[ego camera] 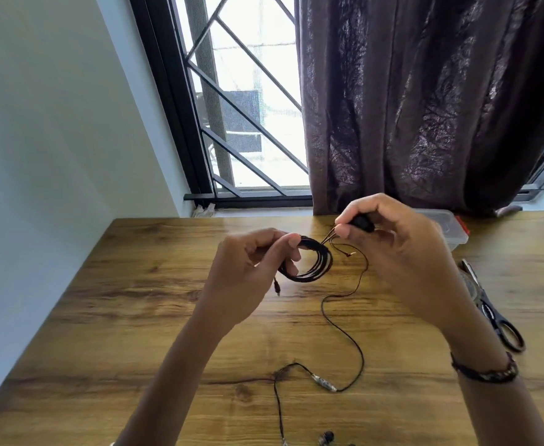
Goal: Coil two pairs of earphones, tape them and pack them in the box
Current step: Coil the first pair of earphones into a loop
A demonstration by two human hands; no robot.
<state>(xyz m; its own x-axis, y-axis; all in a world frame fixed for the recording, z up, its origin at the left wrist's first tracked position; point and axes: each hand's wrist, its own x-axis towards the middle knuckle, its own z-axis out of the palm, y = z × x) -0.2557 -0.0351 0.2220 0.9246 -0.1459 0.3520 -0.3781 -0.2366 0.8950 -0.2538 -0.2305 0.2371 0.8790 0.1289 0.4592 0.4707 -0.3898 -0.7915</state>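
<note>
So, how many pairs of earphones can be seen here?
2. One coil is held above the table by the left hand; the right hand pinches its end. The loose pair lies on the table, partly cut off below.

black coiled earphones point(309, 263), wood-grain table point(154, 304), purplish, perhaps brown, curtain point(425, 101)

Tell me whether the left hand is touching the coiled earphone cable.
Touching. The head view shows the left hand pinching the coiled earphone cable, thumb and fingers closed on its left side.
</note>
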